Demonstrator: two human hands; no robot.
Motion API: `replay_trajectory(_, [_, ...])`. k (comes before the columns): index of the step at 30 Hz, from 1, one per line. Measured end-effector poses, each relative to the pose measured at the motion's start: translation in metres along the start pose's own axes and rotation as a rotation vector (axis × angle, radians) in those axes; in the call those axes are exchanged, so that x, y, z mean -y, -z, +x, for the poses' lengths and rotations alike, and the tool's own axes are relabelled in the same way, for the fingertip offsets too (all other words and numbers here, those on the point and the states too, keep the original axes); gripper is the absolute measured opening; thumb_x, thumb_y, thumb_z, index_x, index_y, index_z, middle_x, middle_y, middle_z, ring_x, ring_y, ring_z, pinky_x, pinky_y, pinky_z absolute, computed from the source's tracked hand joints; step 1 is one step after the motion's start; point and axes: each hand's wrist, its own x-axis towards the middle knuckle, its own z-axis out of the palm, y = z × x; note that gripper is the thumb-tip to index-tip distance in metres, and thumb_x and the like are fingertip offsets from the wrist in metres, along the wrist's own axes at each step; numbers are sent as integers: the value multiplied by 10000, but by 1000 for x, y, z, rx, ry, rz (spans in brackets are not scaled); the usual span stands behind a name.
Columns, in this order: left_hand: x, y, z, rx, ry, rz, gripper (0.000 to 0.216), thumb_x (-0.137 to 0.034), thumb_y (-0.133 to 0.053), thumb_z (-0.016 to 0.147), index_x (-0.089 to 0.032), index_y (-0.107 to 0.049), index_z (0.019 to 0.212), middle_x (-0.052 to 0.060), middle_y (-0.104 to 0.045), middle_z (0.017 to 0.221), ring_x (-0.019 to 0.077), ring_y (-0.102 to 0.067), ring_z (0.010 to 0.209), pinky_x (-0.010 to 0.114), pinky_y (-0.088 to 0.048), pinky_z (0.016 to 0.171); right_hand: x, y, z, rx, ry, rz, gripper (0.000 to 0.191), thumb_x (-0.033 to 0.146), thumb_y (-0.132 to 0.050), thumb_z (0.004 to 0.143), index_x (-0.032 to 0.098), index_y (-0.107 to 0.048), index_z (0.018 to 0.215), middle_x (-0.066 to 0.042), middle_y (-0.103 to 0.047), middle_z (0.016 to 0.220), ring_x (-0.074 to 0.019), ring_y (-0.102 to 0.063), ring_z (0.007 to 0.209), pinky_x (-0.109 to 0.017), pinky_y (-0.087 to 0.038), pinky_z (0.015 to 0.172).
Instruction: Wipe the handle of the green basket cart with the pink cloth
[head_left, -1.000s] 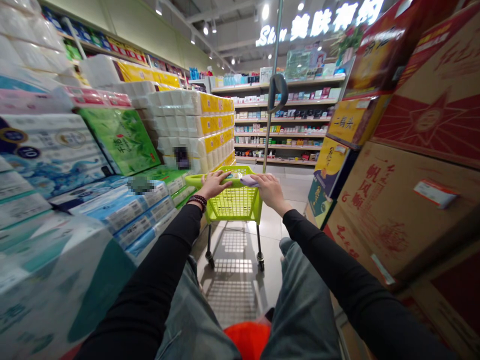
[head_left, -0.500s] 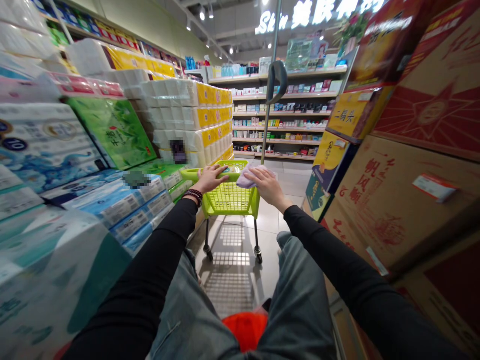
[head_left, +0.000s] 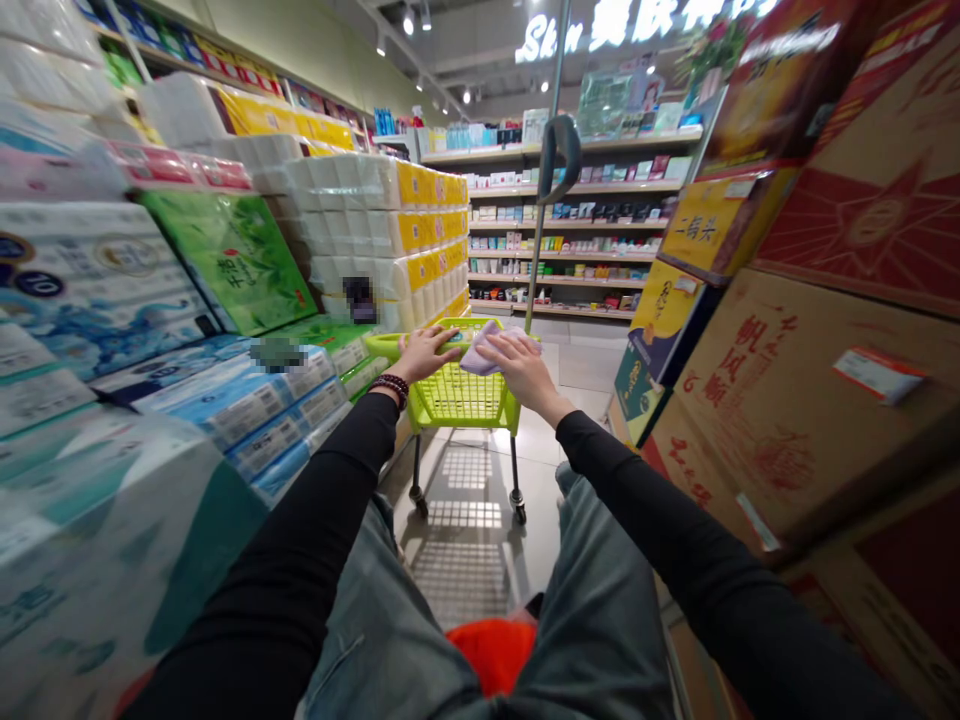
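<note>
A small lime-green shopping cart [head_left: 459, 400] stands in front of me on its casters. My left hand [head_left: 426, 354] is closed over the left part of its green handle [head_left: 382, 345], with dark beads round the wrist. My right hand [head_left: 523, 366] presses a pale purple cloth [head_left: 482, 350] onto the handle, to the right of my left hand. The cloth bunches out past the fingertips, and my palm hides the right end of the handle.
Tissue packs [head_left: 274, 405] are stacked on the left, with toilet roll packs [head_left: 367, 235] behind. Cardboard cartons [head_left: 780, 390] rise close on the right. A metal pole [head_left: 534, 265] with a grey loop stands beyond the cart. Shelves [head_left: 570, 226] line the back. Something orange-red [head_left: 491, 655] lies between my legs.
My right hand has slid the purple cloth a little left along the handle, nearer my left hand. My left hand and the cart have stayed nearly in place.
</note>
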Motion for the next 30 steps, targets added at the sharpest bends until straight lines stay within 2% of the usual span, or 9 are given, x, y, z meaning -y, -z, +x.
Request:
replay_trajectory(4, [3, 0, 0, -10, -10, -11, 627, -683, -432, 1013, -430, -502, 1582, 29, -456, 1681, 373, -390, 1498, 603, -242, 1237, -32, 9, -22, -15, 39, -29, 441, 93, -534, 1013, 321, -727, 1337, -42, -581, 1577, -262, -511, 1458, -511, -403, 1218])
replay_trajectory(6, [2, 0, 0, -12, -10, -13, 620, -672, -435, 1014, -428, -505, 1580, 30, -455, 1681, 369, -389, 1500, 603, -242, 1236, -39, 9, -26, -37, 21, -46, 396, 110, -546, 1017, 299, -742, 1305, -65, -590, 1564, -273, -524, 1442, -505, -441, 1184])
replay_trajectory(10, [0, -2, 2, -14, -5, -12, 625, -680, -428, 1014, -433, -498, 1583, 32, -455, 1681, 366, -387, 1497, 607, -236, 1230, -21, -1, -13, -51, 41, -45, 326, 139, -613, 1001, 311, -764, 1234, -56, -596, 1554, -281, -503, 1451, -530, -396, 1218])
replay_trajectory(14, [3, -2, 1, -14, -11, -11, 631, -685, -427, 1011, -434, -492, 1586, 28, -458, 1678, 362, -395, 1490, 590, -232, 1233, -1, -7, 2, 11, 65, -7, 343, 104, -626, 984, 324, -765, 1208, -45, -555, 1597, -268, -463, 1490, -553, -309, 1270])
replay_trajectory(17, [7, -1, 0, -17, -28, -15, 623, -665, -425, 1018, -425, -491, 1589, 29, -469, 1670, 349, -399, 1487, 568, -232, 1237, -10, 3, -7, 40, 55, 3, 322, 114, -606, 995, 312, -762, 1196, -44, -527, 1622, -258, -434, 1521, -551, -297, 1282])
replay_trajectory(22, [7, 0, -2, -28, -36, -23, 622, -666, -428, 1016, -411, -516, 1577, 31, -479, 1665, 351, -411, 1473, 552, -241, 1234, -37, 22, -29, 16, -59, 9, 267, 141, -558, 1008, 266, -762, 1126, -63, -547, 1601, -287, -454, 1505, -564, -387, 1228])
replay_trajectory(26, [-1, 0, -4, -31, -19, -15, 603, -657, -427, 1020, -426, -521, 1570, 20, -481, 1663, 352, -414, 1476, 558, -244, 1229, -21, 15, -11, -19, -81, 36, 268, 130, -537, 1012, 238, -757, 1120, -89, -602, 1541, -294, -502, 1452, -529, -417, 1195])
replay_trajectory(30, [-5, 2, -7, -25, -22, -13, 602, -645, -441, 1020, -430, -502, 1580, 18, -468, 1674, 342, -399, 1495, 559, -239, 1231, 6, 6, 18, 44, -84, 51, 335, 97, -535, 997, 246, -741, 1214, -102, -636, 1499, -296, -605, 1320, -507, -436, 1145])
